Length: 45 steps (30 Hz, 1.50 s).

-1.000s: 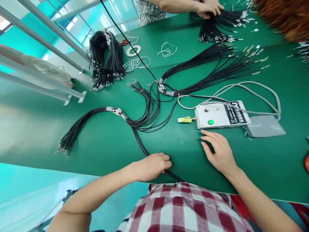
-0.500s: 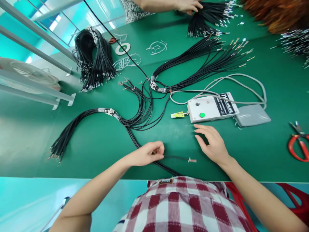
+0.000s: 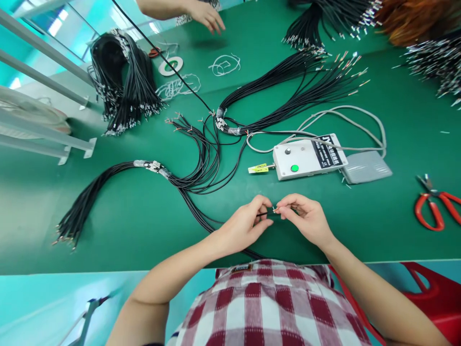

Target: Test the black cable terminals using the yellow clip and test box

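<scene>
My left hand (image 3: 248, 223) holds a black cable (image 3: 264, 214) near its end, above the green table. Close on its right, my right hand (image 3: 304, 216) pinches the thin stripped wires (image 3: 275, 210) at that cable's tip. A bundle of black cables (image 3: 194, 204) runs from the left and passes under my left forearm to the table's front edge. Beyond my hands lies a white control box (image 3: 306, 161) with a green button and a yellow-green clip (image 3: 260, 168) at its left end.
Red-handled pliers (image 3: 434, 202) lie at the right. Farther back are a looped cable bundle (image 3: 281, 96), a tape roll (image 3: 170, 66), a grey pedal (image 3: 365, 167) and a hanging heap of cables (image 3: 126, 81). Metal rails stand at the left. Another person's hand (image 3: 207, 17) reaches over the far edge.
My hands have come together at the cable's end, and my right hand has closed on its wires. The other person's hand has left the far cable pile and moved left.
</scene>
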Available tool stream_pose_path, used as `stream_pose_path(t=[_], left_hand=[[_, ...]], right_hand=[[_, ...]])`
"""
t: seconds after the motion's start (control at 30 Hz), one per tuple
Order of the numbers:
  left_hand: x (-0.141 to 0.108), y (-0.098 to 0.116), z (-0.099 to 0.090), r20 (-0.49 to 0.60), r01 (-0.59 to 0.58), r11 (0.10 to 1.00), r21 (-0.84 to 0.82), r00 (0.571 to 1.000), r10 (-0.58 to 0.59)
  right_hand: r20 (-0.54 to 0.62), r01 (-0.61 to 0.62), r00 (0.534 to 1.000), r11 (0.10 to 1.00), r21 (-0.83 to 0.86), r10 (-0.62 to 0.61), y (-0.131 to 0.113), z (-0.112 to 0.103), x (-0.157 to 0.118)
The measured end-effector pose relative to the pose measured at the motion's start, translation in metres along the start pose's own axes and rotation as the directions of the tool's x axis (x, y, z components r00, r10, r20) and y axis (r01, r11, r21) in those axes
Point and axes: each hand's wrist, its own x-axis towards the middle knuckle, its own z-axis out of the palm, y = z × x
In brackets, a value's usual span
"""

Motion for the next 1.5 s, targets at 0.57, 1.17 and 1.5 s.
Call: stream_pose_path(t=[0.57, 1.17, 1.5], left_hand=[[0.006, -0.02, 0.008, -0.093, 0.016, 0.852, -0.524, 0.993, -0.075], [0.009, -0.023, 0.017, -0.073, 0.03, 0.877, -0.48, 0.995, -0.073], [0.009, -0.019, 0.013, -0.086, 0.047, 0.856, -0.515, 0.991, -0.106]], right_hand=[[-0.367, 0.092, 0.928, 0.993, 0.072, -0.059, -0.006, -0.048, 0.0], [-0.042, -0.022, 0.999, 0.981, -0.195, 0.014, -0.008, 0.0, 0.0], [-0.391, 0.241, 0.89, 0.97, -0.039, -0.236, -0.019, -0.058, 0.002]])
